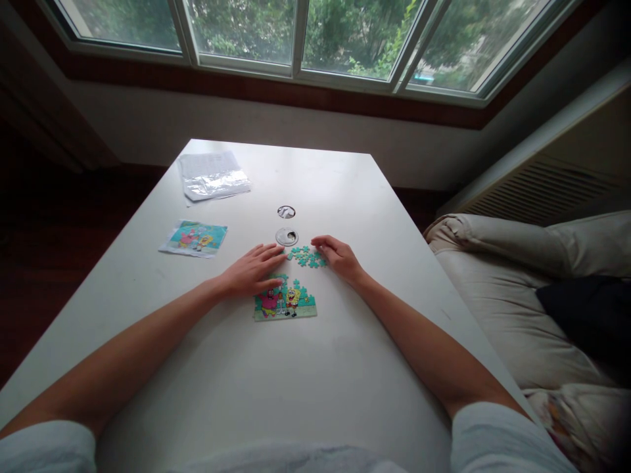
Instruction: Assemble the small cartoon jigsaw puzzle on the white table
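We see a partly built cartoon jigsaw (288,307) on a white table (296,387).
Its far-left part lies beneath our wide-spread left hand (252,270); our right hand (341,259) curls just right of the loose teal pieces (306,257), whether holding one we cannot tell.

Teal loose pieces (314,264), white surface (296,381)
At the frame's centre, the part-built puzzle (292,299) bears pink and yellow cartoon figures on teal, above a pale grey-green band; the couch (486,302) at right is beige.
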A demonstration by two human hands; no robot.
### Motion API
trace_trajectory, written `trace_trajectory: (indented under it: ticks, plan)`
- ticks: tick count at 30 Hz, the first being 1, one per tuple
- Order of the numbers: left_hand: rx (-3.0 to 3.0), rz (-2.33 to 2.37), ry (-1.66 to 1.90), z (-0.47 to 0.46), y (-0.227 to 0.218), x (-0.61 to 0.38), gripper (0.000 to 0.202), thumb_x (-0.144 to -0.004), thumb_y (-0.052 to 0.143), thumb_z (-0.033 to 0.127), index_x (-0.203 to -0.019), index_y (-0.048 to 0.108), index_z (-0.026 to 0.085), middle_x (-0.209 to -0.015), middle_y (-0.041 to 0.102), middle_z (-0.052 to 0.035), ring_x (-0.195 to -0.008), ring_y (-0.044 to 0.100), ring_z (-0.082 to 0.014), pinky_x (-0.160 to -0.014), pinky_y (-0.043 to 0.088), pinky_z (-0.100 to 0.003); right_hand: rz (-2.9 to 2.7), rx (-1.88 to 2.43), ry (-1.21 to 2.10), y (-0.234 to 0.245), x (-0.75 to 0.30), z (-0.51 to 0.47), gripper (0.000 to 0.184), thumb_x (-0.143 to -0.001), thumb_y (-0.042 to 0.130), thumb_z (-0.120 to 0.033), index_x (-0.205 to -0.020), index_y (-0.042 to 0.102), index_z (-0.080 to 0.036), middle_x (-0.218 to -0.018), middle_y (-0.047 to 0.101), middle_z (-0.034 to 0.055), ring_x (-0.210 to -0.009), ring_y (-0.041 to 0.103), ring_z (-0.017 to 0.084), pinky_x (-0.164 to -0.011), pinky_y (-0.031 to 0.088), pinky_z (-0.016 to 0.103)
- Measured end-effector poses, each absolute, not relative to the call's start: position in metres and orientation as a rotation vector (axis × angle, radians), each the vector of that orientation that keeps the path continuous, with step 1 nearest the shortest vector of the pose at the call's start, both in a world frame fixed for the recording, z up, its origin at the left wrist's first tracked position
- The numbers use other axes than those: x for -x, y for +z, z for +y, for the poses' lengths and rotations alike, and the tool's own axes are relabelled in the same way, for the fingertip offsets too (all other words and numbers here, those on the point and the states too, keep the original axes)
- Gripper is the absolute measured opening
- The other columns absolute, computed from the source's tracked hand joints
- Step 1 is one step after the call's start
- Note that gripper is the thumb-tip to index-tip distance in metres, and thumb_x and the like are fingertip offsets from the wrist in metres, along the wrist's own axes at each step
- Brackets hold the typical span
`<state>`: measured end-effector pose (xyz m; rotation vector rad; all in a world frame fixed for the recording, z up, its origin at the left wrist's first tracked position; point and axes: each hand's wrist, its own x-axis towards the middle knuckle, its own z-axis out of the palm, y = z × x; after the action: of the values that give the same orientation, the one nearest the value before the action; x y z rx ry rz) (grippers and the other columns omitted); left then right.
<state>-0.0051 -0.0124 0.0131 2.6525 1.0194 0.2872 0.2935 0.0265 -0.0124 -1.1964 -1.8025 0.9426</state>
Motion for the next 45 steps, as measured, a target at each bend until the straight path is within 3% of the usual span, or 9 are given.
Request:
trace_trajectory:
  ticks: [5,10,14,19,35,45]
  plan:
    - [-2.653,0.961,0.296,-0.014,0.015,0.004,0.064,-0.098,0.049,0.056,-0.155,0.039,0.029,-0.162,0.037,-0.0078,-0.151,0.030,-0.0296,-0.126,0.020,-0.052,-1.823,1.144,1.017,-0.011,-0.291,0.023,0.027,-0.094,0.050,-0.031,-0.112,0.069,-0.026,-0.111,0.075,0.0034,-0.104,0.070,0.021,-0.097,0.055,0.039]
    - [-2.610,1.020,0.464,-0.011,0.018,0.007,0.053,-0.100,0.049,0.045,-0.149,0.048,0.026,-0.155,0.047,-0.0090,-0.143,0.041,-0.0274,-0.119,0.036,-0.047,-1.838,1.081,1.108,-0.007,-0.287,0.018,0.030,-0.094,0.049,-0.030,-0.116,0.068,-0.025,-0.107,0.076,0.0044,-0.105,0.071,0.021,-0.097,0.054,0.041]
    - [-2.570,1.251,0.584,-0.003,0.018,0.019,0.036,-0.098,0.046,0.031,-0.126,0.067,0.026,-0.130,0.065,-0.0080,-0.122,0.055,-0.0271,-0.106,0.047,-0.047,-1.783,1.078,1.152,-0.007,-0.287,0.017,0.031,-0.094,0.049,-0.033,-0.116,0.068,-0.023,-0.103,0.076,0.0049,-0.102,0.071,0.021,-0.092,0.055,0.040]
    - [-2.588,1.228,0.501,0.006,0.018,0.036,0.031,-0.086,0.046,0.015,-0.102,0.071,0.024,-0.112,0.067,-0.0067,-0.103,0.059,-0.0234,-0.092,0.051,-0.039,-1.688,1.121,1.086,-0.009,-0.291,0.019,0.027,-0.093,0.051,-0.035,-0.108,0.070,-0.023,-0.101,0.076,0.0041,-0.098,0.071,0.020,-0.084,0.056,0.035]
    - [-2.581,1.357,0.515,0.012,0.017,0.047,0.030,-0.097,0.047,0.040,-0.112,0.070,0.026,-0.107,0.066,-0.0069,-0.099,0.059,-0.0239,-0.087,0.049,-0.037,-1.663,1.116,1.060,-0.010,-0.289,0.018,0.021,-0.090,0.059,-0.037,-0.099,0.071,-0.022,-0.096,0.076,0.0043,-0.093,0.072,0.021,-0.083,0.057,0.035]
    - [-2.563,1.379,0.529,0.015,0.017,0.051,0.030,-0.097,0.045,0.031,-0.103,0.074,0.025,-0.104,0.066,-0.0064,-0.094,0.058,-0.0220,-0.082,0.047,-0.034,-1.698,1.140,1.045,-0.012,-0.289,0.017,0.023,-0.090,0.060,-0.038,-0.101,0.072,-0.022,-0.093,0.076,0.0041,-0.089,0.072,0.021,-0.080,0.057,0.034]
